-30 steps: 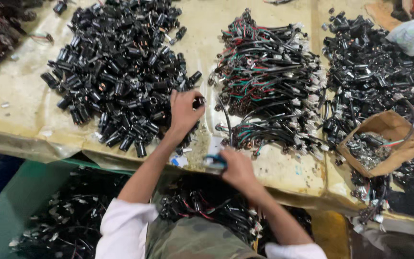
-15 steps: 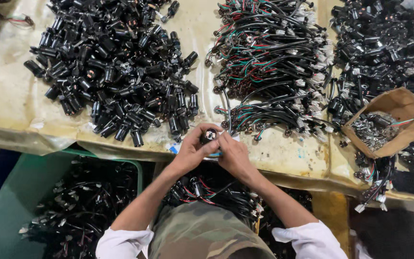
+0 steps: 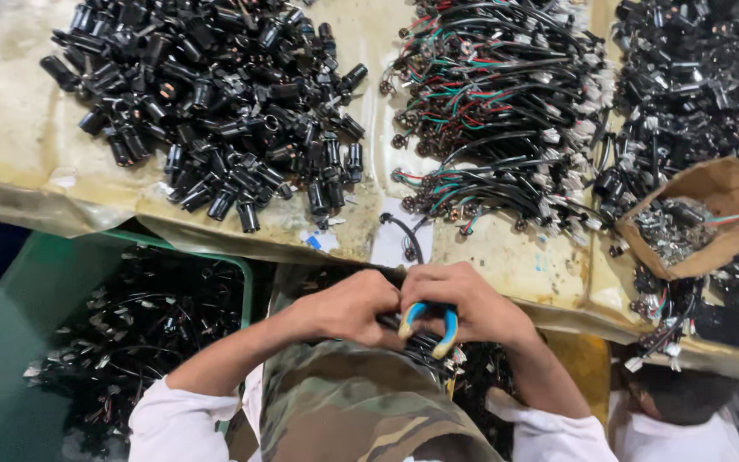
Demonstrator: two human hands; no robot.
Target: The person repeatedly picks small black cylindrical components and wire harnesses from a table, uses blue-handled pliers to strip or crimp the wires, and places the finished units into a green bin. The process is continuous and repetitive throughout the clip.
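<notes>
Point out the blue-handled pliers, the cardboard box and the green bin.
blue-handled pliers (image 3: 428,323), head view, on the blue and yellow handle loop below the hands.
cardboard box (image 3: 716,190), head view, on its brown inner wall.
green bin (image 3: 40,299), head view, on its left wall.

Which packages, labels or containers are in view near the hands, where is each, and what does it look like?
Cardboard box: right of table, brown, open, small metal parts inside.
Green bin: under table edge, left of the left hand, holds black wired parts.
White slip: table edge above the right hand, rectangular, a black wire on it.
Sticker: left of slip, small, blue and white.
No screens.
</notes>
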